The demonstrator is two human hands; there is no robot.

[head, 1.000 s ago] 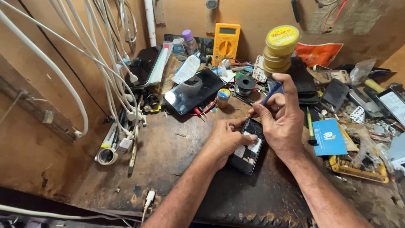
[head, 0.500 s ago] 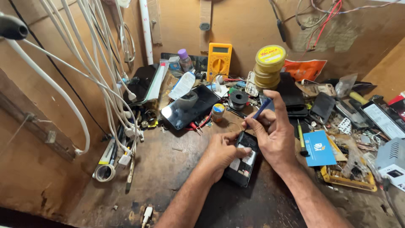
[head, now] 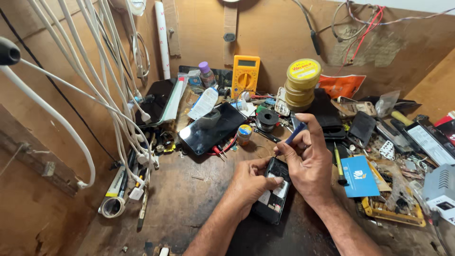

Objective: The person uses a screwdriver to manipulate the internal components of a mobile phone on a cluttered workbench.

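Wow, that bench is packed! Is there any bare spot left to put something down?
Yes: the bare wood left of the left hand, between the dark phone behind it and the hanging white cables. To the right of the right hand, from the blue card to the yellow multimeter at the back, it is crowded.
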